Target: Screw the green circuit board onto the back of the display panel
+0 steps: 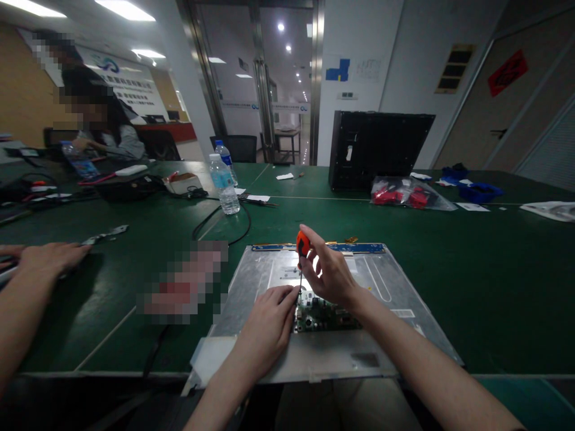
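A flat grey metal panel (395, 287) lies on the green table (494, 281) in front of me, with a green circuit board (326, 316) mounted near its front middle. My right hand (330, 272) is closed round a screwdriver with an orange handle (302, 243), held upright with its tip down at the board's left edge. My left hand (269, 326) rests on the panel just left of the board, its fingers curled and pinched at the screwdriver's tip.
Another person's hand (49, 257) lies flat on the table at the left. Two water bottles (223, 182), black cables (233, 221), a black panel standing upright (377, 149), a bag of red parts (404, 194) and blue items (476, 190) sit farther back. A person sits at the far left.
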The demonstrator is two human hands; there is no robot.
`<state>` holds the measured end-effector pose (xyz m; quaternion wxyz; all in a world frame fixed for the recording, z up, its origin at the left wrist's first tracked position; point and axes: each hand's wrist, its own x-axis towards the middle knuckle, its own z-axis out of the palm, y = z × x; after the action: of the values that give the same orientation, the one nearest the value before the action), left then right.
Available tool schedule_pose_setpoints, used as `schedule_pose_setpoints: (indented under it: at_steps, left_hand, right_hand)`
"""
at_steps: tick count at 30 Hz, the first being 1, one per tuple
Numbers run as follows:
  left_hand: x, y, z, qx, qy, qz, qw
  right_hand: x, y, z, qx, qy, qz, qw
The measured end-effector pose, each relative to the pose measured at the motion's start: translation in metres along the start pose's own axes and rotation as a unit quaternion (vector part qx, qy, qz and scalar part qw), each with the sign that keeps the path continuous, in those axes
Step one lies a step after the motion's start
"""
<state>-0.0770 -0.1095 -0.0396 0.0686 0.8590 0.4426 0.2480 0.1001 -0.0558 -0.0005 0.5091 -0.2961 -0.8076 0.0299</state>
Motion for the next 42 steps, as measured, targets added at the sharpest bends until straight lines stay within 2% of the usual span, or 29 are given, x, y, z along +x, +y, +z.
schedule_pose_setpoints:
  at_steps: [9,18,26,36,42]
  left_hand:
    - [0.0008,-0.0005,-0.0007,0.009,0.002,0.006,1.000]
    - [0.0009,0.0006,-0.0015,0.000,0.003,0.005,1.000]
    - [0.0012,0.0011,-0.0015,0.000,-0.002,-0.005,1.000]
    - [0.0004,0.0030,-0.0018,-0.012,0.003,-0.016,1.000]
    - [0.0002,0.0039,-0.0025,-0.021,0.002,-0.022,1.000]
  right_hand:
    - [0.0017,0.0022,0.0014,-0.022,0.025,-0.023,0.999]
    - [0.0001,0.0006,0.0010,-0.007,-0.004,0.000,1.000]
    - [0.0013,0.0025,0.0023,-0.024,0.035,-0.025,0.999]
    - [-0.0005,0.0002,-0.0002,0.011,-0.001,0.012,1.000]
    - [0.0008,0.0014,0.0019,-0.021,0.024,-0.003,0.999]
